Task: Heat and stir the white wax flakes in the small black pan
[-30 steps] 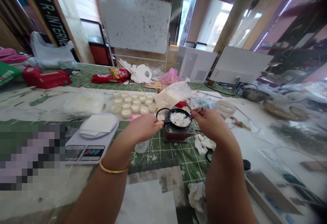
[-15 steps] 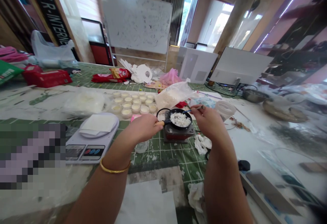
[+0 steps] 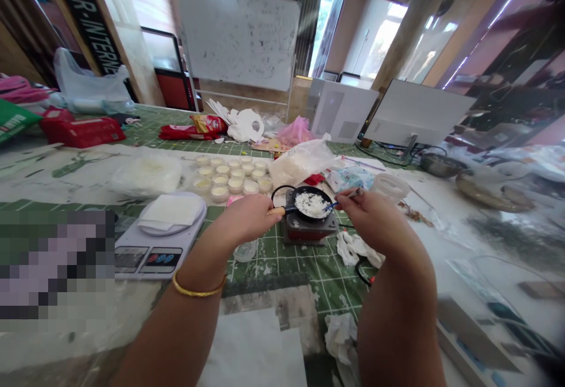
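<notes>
My left hand [image 3: 251,217] is closed around the light wooden handle [image 3: 277,211] of a small black frying pan [image 3: 295,193]. The pan rests on a small hot plate [image 3: 311,234] with a dark red body. White flakes or small lumps [image 3: 311,205] lie in the pan. In the fingers of my right hand [image 3: 364,210] is a thin stirring stick, bluish near the fingers [image 3: 338,201], its lower end among the white flakes at the pan's right side. What kind of stick it is I cannot make out.
Left of the pan stand a kitchen scale [image 3: 194,240] with white sheets and several small cups of pale filling [image 3: 236,184]. Behind lies a plastic bag of white material [image 3: 298,163]. A clear cup [image 3: 245,250], crumpled tissue [image 3: 353,248] and a power strip [image 3: 472,340] are near my arms.
My right hand has moved right and slightly down, shifting the stick to the pan's right side, with the elbow swung outward. The left hand still holds the handle.
</notes>
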The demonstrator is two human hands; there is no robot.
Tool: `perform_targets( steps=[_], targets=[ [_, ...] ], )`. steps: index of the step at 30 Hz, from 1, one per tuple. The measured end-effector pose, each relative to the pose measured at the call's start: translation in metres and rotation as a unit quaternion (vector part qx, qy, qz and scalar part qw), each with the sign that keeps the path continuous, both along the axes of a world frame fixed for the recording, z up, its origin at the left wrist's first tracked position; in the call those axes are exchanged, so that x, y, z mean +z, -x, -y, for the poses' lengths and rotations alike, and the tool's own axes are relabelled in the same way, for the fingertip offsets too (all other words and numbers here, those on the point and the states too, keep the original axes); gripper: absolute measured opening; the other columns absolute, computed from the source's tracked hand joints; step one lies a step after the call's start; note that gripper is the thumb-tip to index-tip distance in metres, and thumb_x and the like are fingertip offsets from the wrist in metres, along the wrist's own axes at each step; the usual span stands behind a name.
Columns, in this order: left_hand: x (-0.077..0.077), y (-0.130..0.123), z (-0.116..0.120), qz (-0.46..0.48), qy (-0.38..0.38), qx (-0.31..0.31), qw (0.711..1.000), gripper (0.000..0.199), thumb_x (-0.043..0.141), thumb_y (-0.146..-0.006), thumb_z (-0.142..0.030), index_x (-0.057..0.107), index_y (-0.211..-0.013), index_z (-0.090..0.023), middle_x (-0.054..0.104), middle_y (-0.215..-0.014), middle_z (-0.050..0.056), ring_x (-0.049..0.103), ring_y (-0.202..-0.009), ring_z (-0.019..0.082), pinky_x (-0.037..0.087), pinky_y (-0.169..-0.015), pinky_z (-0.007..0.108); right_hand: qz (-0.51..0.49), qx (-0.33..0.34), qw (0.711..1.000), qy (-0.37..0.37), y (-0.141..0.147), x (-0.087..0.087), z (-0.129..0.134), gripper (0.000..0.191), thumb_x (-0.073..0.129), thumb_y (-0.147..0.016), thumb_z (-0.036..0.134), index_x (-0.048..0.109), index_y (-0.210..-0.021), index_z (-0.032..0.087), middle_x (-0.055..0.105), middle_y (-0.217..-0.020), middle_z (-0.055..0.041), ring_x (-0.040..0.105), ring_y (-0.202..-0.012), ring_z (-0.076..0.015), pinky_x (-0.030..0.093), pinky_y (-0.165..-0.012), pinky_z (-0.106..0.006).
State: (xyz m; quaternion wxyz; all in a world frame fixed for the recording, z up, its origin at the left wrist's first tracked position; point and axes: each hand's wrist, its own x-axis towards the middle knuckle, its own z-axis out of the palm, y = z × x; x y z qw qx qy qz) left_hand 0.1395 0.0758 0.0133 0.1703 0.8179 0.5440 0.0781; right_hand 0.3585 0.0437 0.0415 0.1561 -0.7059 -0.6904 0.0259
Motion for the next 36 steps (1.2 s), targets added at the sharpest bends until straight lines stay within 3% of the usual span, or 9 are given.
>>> perform_targets(
  steps=[4, 8, 12, 16, 19, 23, 28, 33, 36],
  targets=[
    [0.0, 0.0, 0.0, 0.011, 0.002, -0.004, 1.0, 0.043, 0.033, -0.079, -0.05, 0.05, -0.059, -0.016, 0.059, -0.066, 0.006, 0.048, -0.056, 0.014, 0.028, -0.051, 0.026, -0.007, -0.011, 0.999, -0.041, -0.002, -0.002, -0.003, 0.032, 0.036, -0.086, 0.035, 0.064, -0.091, 0.021, 0.065, -0.079, -0.0052, 0.056, -0.077, -0.0185, 0.034, -0.071, -0.03],
    [0.0, 0.0, -0.001, 0.005, 0.003, -0.001, 1.0, 0.043, 0.033, -0.079, -0.049, 0.05, -0.058, -0.016, 0.058, -0.064, 0.006, 0.047, -0.055, 0.014, 0.027, -0.05, 0.026, 0.029, -0.049, 0.998, -0.017, -0.01, -0.001, -0.002, 0.035, 0.036, -0.085, 0.037, 0.066, -0.084, 0.019, 0.064, -0.078, -0.0075, 0.055, -0.074, -0.0194, 0.033, -0.069, -0.03],
    [0.0, -0.001, -0.001, -0.003, 0.005, -0.001, 1.0, 0.043, 0.031, -0.079, -0.049, 0.05, -0.058, -0.016, 0.057, -0.062, 0.006, 0.046, -0.054, 0.014, 0.028, -0.051, 0.027, 0.022, 0.001, 1.0, 0.012, -0.005, 0.002, 0.006, 0.035, 0.036, -0.086, 0.037, 0.067, -0.081, 0.02, 0.065, -0.081, -0.006, 0.057, -0.078, -0.019, 0.033, -0.071, -0.03],
    [0.0, -0.001, -0.001, 0.01, 0.002, -0.005, 1.0, 0.043, 0.032, -0.079, -0.049, 0.05, -0.058, -0.016, 0.059, -0.065, 0.006, 0.049, -0.059, 0.014, 0.031, -0.055, 0.026, 0.005, 0.08, 0.997, -0.005, 0.008, 0.001, 0.006, 0.03, 0.037, -0.087, 0.033, 0.065, -0.089, 0.022, 0.066, -0.084, -0.0032, 0.058, -0.084, -0.018, 0.034, -0.074, -0.028],
    [0.0, 0.0, 0.0, 0.018, -0.002, -0.006, 1.0, 0.042, 0.033, -0.079, -0.049, 0.05, -0.058, -0.016, 0.06, -0.067, 0.006, 0.049, -0.06, 0.015, 0.031, -0.056, 0.026, 0.015, 0.053, 0.998, -0.018, 0.009, 0.0, 0.005, 0.031, 0.035, -0.088, 0.033, 0.064, -0.092, 0.021, 0.066, -0.083, -0.0043, 0.058, -0.083, -0.0192, 0.034, -0.072, -0.029],
    [0.0, 0.0, -0.001, 0.013, 0.002, -0.004, 1.0, 0.043, 0.033, -0.079, -0.05, 0.05, -0.057, -0.016, 0.06, -0.066, 0.006, 0.049, -0.059, 0.015, 0.031, -0.055, 0.026, 0.05, -0.002, 0.999, -0.015, 0.005, 0.004, 0.012, 0.035, 0.035, -0.087, 0.035, 0.065, -0.08, 0.019, 0.066, -0.077, -0.007, 0.058, -0.078, -0.0207, 0.033, -0.072, -0.031],
    [0.002, 0.0, 0.001, 0.027, 0.005, -0.008, 1.0, 0.041, 0.035, -0.078, -0.048, 0.053, -0.059, -0.017, 0.062, -0.069, 0.006, 0.051, -0.064, 0.016, 0.034, -0.058, 0.026, 0.029, 0.106, 0.994, -0.016, 0.014, 0.002, 0.013, 0.028, 0.038, -0.086, 0.032, 0.064, -0.09, 0.023, 0.067, -0.083, -0.0031, 0.057, -0.085, -0.0189, 0.033, -0.079, -0.031],
    [0.003, 0.0, 0.002, 0.035, 0.007, 0.005, 0.999, 0.04, 0.037, -0.076, -0.049, 0.054, -0.059, -0.017, 0.062, -0.067, 0.006, 0.052, -0.063, 0.017, 0.035, -0.059, 0.026, -0.017, 0.071, 0.997, -0.041, 0.023, -0.004, 0.003, 0.028, 0.037, -0.087, 0.03, 0.064, -0.095, 0.022, 0.067, -0.087, -0.0033, 0.059, -0.088, -0.0183, 0.034, -0.075, -0.028],
    [0.003, 0.0, 0.002, 0.036, 0.005, 0.004, 0.999, 0.039, 0.037, -0.076, -0.048, 0.054, -0.058, -0.017, 0.062, -0.068, 0.006, 0.052, -0.064, 0.017, 0.035, -0.059, 0.026, -0.041, 0.109, 0.992, -0.039, 0.022, -0.005, 0.002, 0.027, 0.039, -0.087, 0.032, 0.063, -0.095, 0.025, 0.067, -0.081, -0.0006, 0.059, -0.084, -0.0161, 0.035, -0.074, -0.027]
  ],
)
